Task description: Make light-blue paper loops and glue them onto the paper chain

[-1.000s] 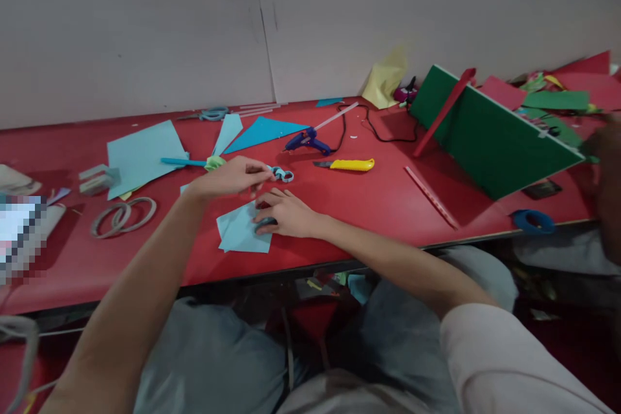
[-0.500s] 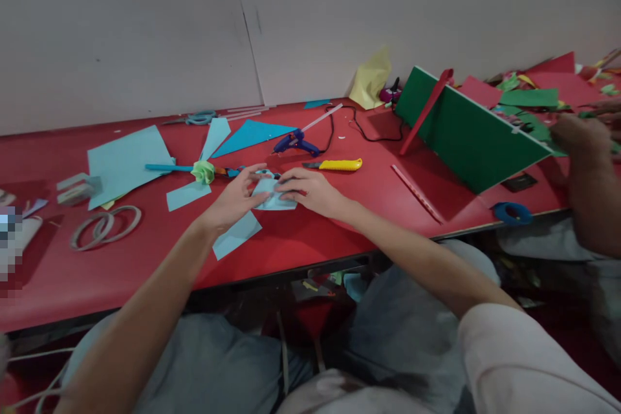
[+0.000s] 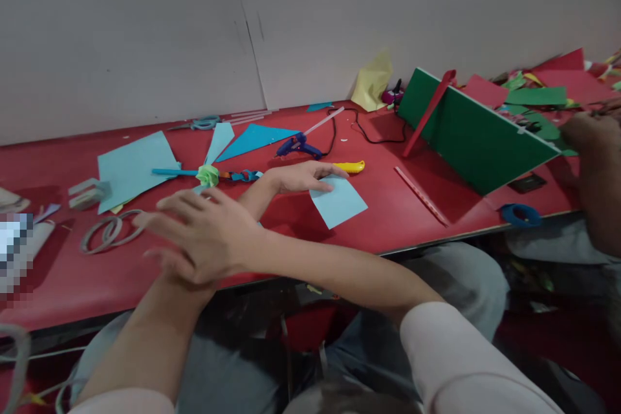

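Note:
My arms are crossed. My left hand [image 3: 301, 176] lies flat on the red table [image 3: 417, 220], its fingertips on the near corner of a light blue paper square [image 3: 338, 200]. My right hand [image 3: 204, 233] hovers over my left forearm with fingers spread and nothing in it. It is nearest the grey tape rings [image 3: 111, 229]. A green paper rosette on a blue stick [image 3: 207, 174] lies just beyond my right hand.
A blue glue gun [image 3: 298, 144] with its cord, a yellow cutter [image 3: 352, 167], scissors [image 3: 201, 123], a light blue sheet [image 3: 133, 165] and a blue triangle [image 3: 255, 137] lie further back. A green board [image 3: 475, 132] leans at right, near another person's hand [image 3: 592, 136]. A blue ring [image 3: 520, 215] lies at the edge.
My hands, together on the blue paper before, have separated. The left slid the paper to the right; the right let go and swung left across my forearm.

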Tool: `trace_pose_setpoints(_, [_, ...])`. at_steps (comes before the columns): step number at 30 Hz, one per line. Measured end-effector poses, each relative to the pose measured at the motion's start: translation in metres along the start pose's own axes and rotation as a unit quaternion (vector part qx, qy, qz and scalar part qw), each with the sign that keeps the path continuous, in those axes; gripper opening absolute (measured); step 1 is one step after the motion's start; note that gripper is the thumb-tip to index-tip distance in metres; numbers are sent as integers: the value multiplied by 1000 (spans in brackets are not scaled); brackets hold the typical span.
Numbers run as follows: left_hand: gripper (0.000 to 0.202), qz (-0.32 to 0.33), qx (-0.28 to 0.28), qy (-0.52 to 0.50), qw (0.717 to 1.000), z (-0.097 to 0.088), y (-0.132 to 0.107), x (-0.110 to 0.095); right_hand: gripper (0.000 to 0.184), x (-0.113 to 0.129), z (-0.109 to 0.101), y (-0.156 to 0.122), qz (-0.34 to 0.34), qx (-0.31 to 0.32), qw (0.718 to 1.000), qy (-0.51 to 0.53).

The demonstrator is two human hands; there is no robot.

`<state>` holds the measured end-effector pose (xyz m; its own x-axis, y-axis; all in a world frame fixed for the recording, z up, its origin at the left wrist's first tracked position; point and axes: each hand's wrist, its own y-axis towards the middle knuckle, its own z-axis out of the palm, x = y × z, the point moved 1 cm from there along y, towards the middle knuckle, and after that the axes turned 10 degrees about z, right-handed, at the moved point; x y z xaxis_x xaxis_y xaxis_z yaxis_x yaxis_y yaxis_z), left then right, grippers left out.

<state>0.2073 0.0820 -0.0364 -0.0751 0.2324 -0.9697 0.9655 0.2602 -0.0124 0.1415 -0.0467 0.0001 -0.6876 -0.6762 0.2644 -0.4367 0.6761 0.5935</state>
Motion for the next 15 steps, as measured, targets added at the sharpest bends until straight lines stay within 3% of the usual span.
trace_pose_setpoints(2, [51,-25,34,7,999,-3,-3,3,47,6,-1,0,-28,11,1000,-3])
trace_pose_setpoints(5, [52,-53,69,7,996,-9,-10,9,49,-14,2,1,3,24,999,-24])
trace_pose_setpoints(9, [52,-40,48,-1,998,-18,-10,15,46,-65,6,-1,70,29,995,-64])
trace_pose_setpoints(12, [49,-29,21,-7,999,-18,-1,16,47,-84,5,-6,116,15,989,-94])
trace_pose_setpoints(15, [49,-44,49,-42,997,-12,6,13,49,-76,4,-11,55,2,994,-95])
